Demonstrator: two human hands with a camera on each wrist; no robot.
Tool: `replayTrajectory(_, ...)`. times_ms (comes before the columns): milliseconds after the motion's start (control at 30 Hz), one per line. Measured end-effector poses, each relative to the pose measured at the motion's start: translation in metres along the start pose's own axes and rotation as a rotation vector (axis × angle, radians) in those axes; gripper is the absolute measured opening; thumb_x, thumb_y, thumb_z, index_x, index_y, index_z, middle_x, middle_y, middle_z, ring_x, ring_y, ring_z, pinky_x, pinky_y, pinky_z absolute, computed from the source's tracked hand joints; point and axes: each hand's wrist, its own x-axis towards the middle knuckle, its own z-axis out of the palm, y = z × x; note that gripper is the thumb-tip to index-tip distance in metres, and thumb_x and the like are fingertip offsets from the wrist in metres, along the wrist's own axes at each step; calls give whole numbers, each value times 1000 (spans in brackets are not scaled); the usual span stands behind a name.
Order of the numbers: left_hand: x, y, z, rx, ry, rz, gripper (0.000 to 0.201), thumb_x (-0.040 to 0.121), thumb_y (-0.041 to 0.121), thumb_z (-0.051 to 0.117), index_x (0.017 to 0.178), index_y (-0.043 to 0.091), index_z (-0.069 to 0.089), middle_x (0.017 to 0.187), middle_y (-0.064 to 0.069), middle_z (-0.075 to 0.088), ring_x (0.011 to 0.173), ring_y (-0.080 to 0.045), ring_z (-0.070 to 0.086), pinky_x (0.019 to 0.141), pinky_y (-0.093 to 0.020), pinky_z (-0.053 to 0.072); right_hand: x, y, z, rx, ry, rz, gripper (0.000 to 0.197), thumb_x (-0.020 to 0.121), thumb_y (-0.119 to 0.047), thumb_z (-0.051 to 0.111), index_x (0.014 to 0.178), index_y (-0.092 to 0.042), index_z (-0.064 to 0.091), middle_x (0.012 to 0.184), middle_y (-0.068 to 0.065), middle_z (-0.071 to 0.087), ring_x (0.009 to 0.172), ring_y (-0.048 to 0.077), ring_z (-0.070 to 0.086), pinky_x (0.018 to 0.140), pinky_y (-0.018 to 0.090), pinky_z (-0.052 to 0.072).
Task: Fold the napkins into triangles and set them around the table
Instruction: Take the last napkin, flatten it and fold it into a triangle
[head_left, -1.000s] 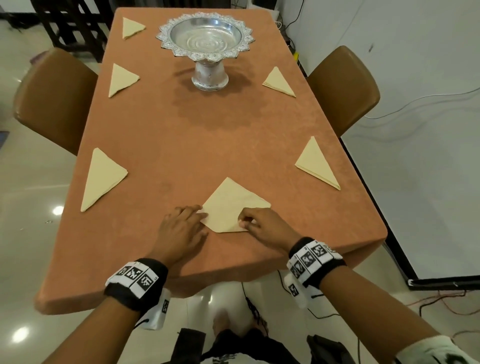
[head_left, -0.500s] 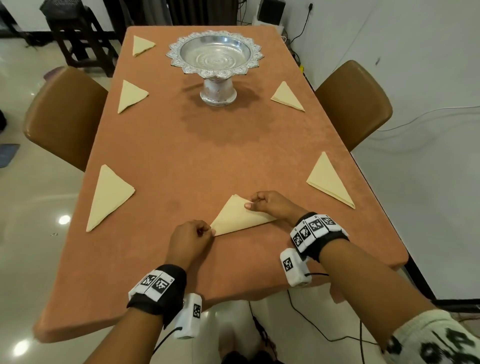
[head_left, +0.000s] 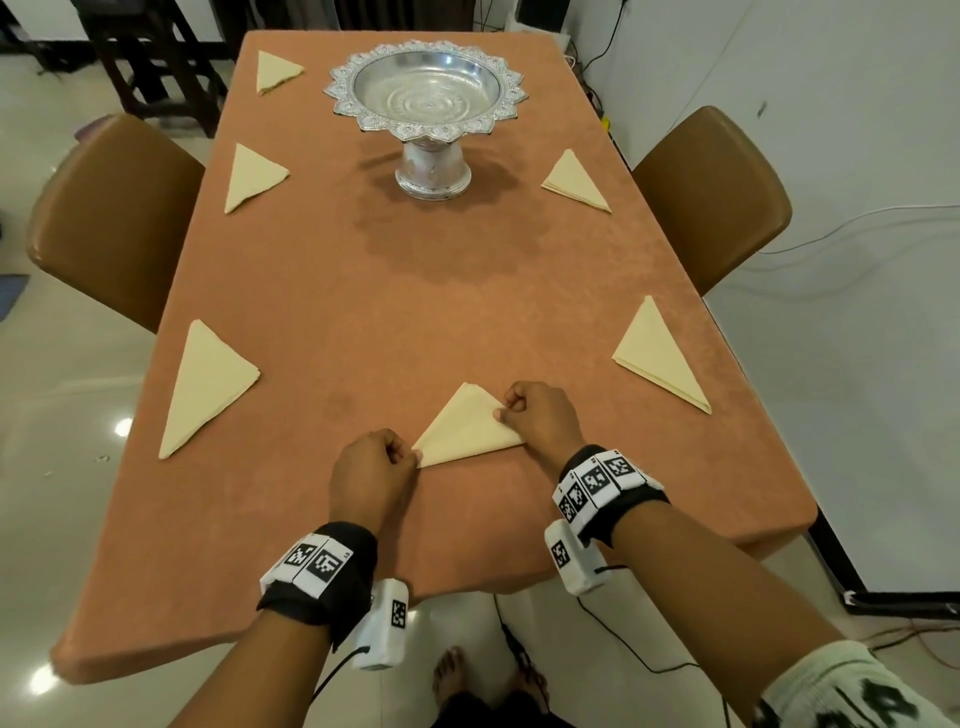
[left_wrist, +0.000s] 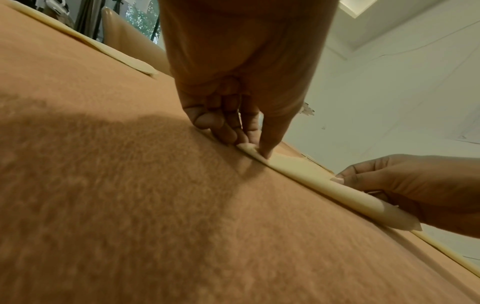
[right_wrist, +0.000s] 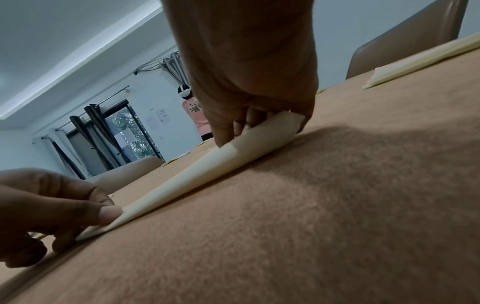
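Cream cloth napkin (head_left: 465, 427): folded triangle, near table edge, well in front of silver bowl (head_left: 425, 98). Soft, light, limp. L hand (head_left: 370, 475) pinches 1 tip, R hand (head_left: 540, 413) the other; grip corners.

Even, soft indoor light falls from overhead on my desk (head_left: 467, 312), and the head view is bright and sharp at centre. The silver bowl (head_left: 426, 93) at 12 o'clock throws a soft shadow toward me. Ceiling lamps glare off the glossy floor (head_left: 78, 467) at 9 o'clock as small white spots. Wide-angle bending curves the desk edges and chairs near the frame borders. In my left wrist view, the cloth close to the lens is blurred, and my left hand (left_wrist: 241, 82) casts a dark shadow toward 9 o'clock. My right wrist view is dimmer, cooler, with a lit ceiling strip (right_wrist: 85, 53) at 10 o'clock.
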Motion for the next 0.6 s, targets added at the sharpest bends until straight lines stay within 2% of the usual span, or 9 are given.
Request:
replayTrajectory(67,1,-1,0,-6,10,-23,11,80,26,70,73,19,65,70,4,64,69,-16,59,62,-31,47,2,-2,1,-52,4,-10,14,80,-26,70,88,-16,65,76,-7,58,75,13,55,62,26,35)
replayTrajectory(267,3,-1,1,9,7,-29,10,83,24,70,78,16,66,73,0,65,71,-19,58,62,-30,44,2,-1,7,-119,39,-51,16,81,-31,68,91,-19,62,78,-6,60,76,17,58,62,27,37)
replayTrajectory(467,3,-2,0,3,-16,-33,7,84,20,69,80,14,66,76,-2,65,71,-19,57,62,-29,41,0,-1,9,-8,80,-57,17,78,-30,72,88,-21,62,75,-7,61,72,14,57,59,27,35)
replayTrajectory(533,3,-3,0,1,-17,-27,7,83,19,70,80,14,66,76,-2,66,72,-20,58,64,-31,43,0,-2,9,-42,77,-78,19,79,-32,71,91,-20,62,80,-6,63,76,16,60,62,29,40)
replayTrajectory(600,3,-3,0,7,-11,-27,7,83,19,70,81,14,66,76,-2,65,73,-20,58,64,-32,44,-1,-5,7,-160,86,-122,22,82,-35,67,98,-20,61,92,-3,66,87,18,60,73,32,42)
